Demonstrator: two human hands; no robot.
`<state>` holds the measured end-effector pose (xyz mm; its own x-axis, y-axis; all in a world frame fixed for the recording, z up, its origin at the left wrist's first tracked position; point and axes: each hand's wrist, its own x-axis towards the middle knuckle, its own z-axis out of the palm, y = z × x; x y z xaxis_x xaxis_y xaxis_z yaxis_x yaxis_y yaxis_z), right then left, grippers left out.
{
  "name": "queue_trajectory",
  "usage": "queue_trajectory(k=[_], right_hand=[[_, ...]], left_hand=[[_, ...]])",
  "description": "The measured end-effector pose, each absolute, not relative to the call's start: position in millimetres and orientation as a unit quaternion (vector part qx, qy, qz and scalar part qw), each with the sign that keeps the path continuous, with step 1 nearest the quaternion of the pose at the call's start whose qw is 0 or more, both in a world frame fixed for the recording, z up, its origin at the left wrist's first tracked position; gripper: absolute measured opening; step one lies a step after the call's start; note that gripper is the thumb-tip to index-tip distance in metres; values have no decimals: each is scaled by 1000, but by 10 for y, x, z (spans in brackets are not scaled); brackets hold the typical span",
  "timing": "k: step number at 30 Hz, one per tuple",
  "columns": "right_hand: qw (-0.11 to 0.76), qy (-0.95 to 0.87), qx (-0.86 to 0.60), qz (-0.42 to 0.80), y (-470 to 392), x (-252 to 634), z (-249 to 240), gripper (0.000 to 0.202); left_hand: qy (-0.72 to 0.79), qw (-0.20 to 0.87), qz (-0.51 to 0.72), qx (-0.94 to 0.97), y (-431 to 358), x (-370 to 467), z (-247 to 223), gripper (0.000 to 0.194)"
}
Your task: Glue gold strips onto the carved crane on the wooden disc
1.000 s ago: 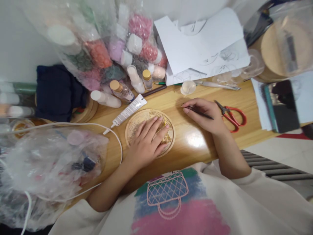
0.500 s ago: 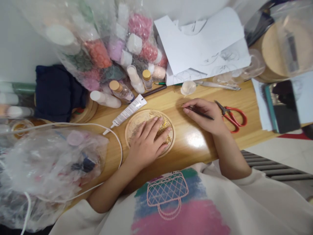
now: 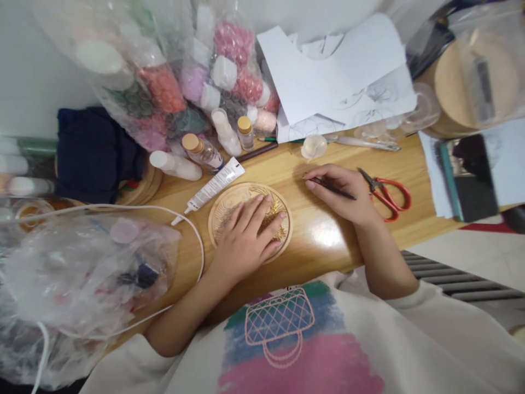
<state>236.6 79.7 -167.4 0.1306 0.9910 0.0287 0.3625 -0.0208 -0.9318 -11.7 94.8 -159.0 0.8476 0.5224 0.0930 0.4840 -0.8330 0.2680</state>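
My left hand (image 3: 246, 232) lies with its fingers stretched out over a round wooden plaque (image 3: 216, 232). The plaque carries fine curved line work and a shiny gold pattern (image 3: 277, 208), partly covered by my fingers. To the right, my right hand (image 3: 342, 194) rests on the table, its fingers closed around a thin dark pen-like tool (image 3: 334, 187). The exact kind of tool cannot be made out. Red-handled pliers or snips (image 3: 388, 197) lie just right of that hand. A white glue tube (image 3: 215, 185) with a narrow nozzle lies at the plaque's upper left.
Small bottles (image 3: 245, 134) and bagged jars of coloured material (image 3: 235, 82) stand behind. Paper sheets with drawings (image 3: 328, 82) lean at the back. A white cable (image 3: 199, 235) loops by a plastic bag (image 3: 82, 268) on the left. A phone-like dark object (image 3: 476, 180) lies right.
The whole view has shifted very slightly. Both hands keep their places, the left on the plaque and the right around the dark tool.
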Motion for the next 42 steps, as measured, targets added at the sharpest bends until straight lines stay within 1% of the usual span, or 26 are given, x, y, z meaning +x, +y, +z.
queue_trajectory(k=[7,23,30,38,42], right_hand=[[428,-554,-618,358,795,2363,-1671,12],[424,-556,-621,355,794,2364,-1662,13],[426,-553,-619,359,793,2365,-1663,11],[429,-557,-613,360,791,2368,-1668,10],[427,-555,-617,359,795,2361,-1655,11]], left_hand=[[267,137,79,951,947,-135,-1605,41],[274,129,66,951,939,-119,-1605,46],[269,112,66,954,944,-109,-1585,44],[273,118,68,952,940,-113,-1603,45],[272,117,88,951,943,-140,-1599,43]])
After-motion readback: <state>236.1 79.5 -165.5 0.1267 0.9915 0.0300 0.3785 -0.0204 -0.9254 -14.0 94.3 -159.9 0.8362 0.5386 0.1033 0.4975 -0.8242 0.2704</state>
